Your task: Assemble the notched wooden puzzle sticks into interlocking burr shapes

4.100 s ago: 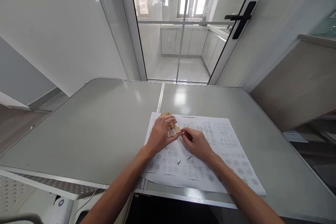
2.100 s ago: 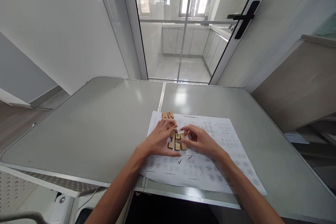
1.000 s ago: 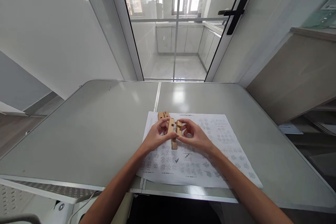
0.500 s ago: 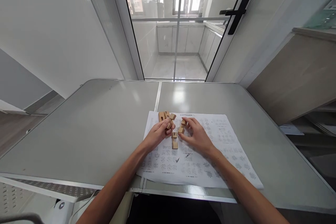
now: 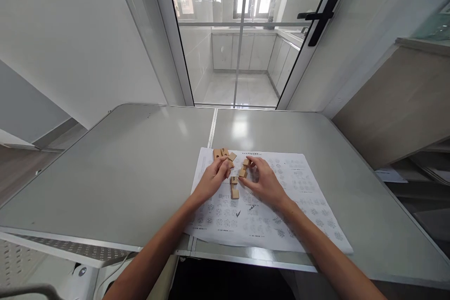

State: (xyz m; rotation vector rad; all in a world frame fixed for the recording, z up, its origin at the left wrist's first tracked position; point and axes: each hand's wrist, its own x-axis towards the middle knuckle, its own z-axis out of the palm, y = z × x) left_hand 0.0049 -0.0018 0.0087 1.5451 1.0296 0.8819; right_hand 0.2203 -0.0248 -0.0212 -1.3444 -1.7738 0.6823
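On the white printed paper sheet [image 5: 302, 197], the left hand [image 5: 210, 182] pinches 1 tan notched wooden block [image 5: 231, 158]; the right hand [image 5: 266, 182] grips a second tan block [image 5: 243, 168].

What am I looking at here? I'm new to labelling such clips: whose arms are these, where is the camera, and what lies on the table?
There is no machine: these are a person's two bare hands, filmed by one camera worn on the head, looking forward and down. The left hand pinches a small wooden block; the right hand pinches a second block. Between them a third block, with a number on it, lies on a printed sheet of small diagrams. More blocks lie at the sheet's far edge. The sheet rests on a grey table, with a glass door beyond.
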